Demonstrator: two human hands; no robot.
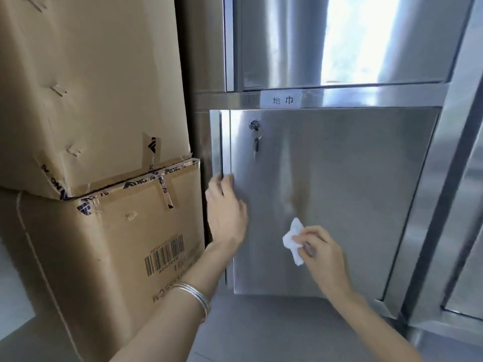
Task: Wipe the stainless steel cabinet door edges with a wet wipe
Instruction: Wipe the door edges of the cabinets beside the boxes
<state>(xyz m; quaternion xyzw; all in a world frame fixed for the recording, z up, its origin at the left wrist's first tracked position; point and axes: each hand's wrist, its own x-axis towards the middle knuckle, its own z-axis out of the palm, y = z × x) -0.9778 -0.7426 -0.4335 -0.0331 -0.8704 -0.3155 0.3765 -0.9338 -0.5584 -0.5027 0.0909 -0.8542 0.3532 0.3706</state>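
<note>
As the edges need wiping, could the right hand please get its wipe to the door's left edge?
Probably yes: nothing blocks the right hand and wipe from that edge; the left hand covers part.

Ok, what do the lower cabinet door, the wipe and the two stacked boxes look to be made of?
The cabinet door looks like brushed stainless steel: grey, soft sheen, blurred reflections. The wipe, pinched in the right hand, seems thin white nonwoven or paper, crumpled; wetness cannot be told. The boxes are brown cardboard, matte, dented, sealed with printed tape.
</note>
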